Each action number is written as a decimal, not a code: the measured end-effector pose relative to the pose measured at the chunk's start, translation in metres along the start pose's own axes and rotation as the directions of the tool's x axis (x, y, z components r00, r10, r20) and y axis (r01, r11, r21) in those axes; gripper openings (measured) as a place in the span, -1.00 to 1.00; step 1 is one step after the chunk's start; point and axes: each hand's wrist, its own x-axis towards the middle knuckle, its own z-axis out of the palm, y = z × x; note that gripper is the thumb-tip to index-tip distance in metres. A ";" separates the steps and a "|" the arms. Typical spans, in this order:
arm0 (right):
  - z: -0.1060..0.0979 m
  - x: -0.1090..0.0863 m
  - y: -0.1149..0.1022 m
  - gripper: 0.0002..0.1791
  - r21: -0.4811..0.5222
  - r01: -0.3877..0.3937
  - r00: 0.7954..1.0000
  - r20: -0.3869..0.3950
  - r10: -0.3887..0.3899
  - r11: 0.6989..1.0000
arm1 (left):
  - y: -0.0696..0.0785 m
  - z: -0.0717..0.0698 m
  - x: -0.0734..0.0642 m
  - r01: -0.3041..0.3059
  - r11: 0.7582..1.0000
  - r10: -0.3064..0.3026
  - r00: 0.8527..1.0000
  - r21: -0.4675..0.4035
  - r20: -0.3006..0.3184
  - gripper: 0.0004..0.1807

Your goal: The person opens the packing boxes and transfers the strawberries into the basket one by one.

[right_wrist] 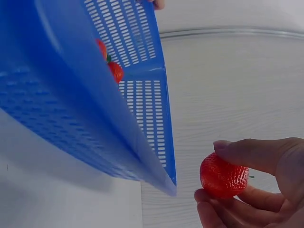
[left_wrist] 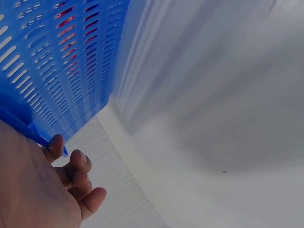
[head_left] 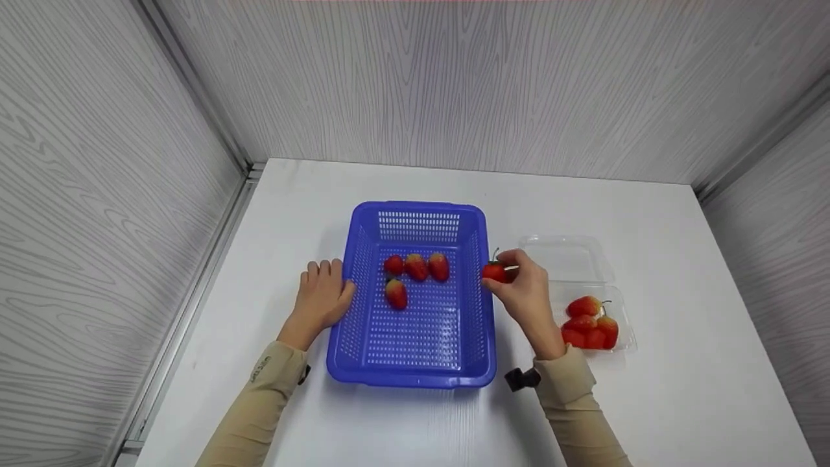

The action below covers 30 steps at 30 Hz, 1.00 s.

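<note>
Between thumb and fingertips my right hand (head_left: 526,288) pinches a red strawberry (right_wrist: 223,176) with a thin stem, at the right rim of the blue basket (head_left: 415,379). My left hand (head_left: 322,295) rests at the basket's left rim, its thumb (left_wrist: 55,146) touching the rim and its other fingers stretched loosely outside it. Inside the basket lie several strawberries: three in a row, the middle one (head_left: 416,266) among them, and another strawberry (head_left: 396,294) just below the row. Right of my right hand, an opened clear plastic box (head_left: 624,311) holds several more strawberries (head_left: 585,306).
The clear lid (head_left: 564,256) lies folded back behind its box. All of this stands on a white table (head_left: 700,363), with wood-grain panels (head_left: 454,84) rising behind it and at both sides. Dark wrist devices (head_left: 522,379) show at both cuffs.
</note>
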 end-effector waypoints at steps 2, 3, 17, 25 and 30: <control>0.007 0.001 -0.004 -0.57 0.013 -0.010 0.999 0.033 0.010 1.000 | 0.000 0.000 0.000 0.004 1.000 -0.004 1.000 -0.005 0.005 -0.61; 0.010 0.001 -0.005 -0.57 0.017 -0.017 0.999 0.049 0.016 1.000 | -0.001 0.001 0.000 0.006 1.000 -0.006 1.000 -0.007 0.012 -0.61; 0.060 0.015 -0.007 -0.56 0.045 -0.151 0.956 0.261 0.134 0.988 | -0.001 0.000 0.001 0.003 1.000 -0.002 1.000 -0.021 0.019 -0.60; 0.087 0.026 -0.003 -0.56 0.007 -0.252 0.908 0.347 0.234 0.968 | -0.002 0.000 0.000 0.000 1.000 0.001 1.000 -0.026 0.017 -0.61; 0.102 0.028 0.002 -0.62 -0.056 -0.257 0.893 0.367 0.259 0.965 | -0.002 0.000 -0.001 -0.003 0.999 0.003 1.000 -0.035 0.017 -0.63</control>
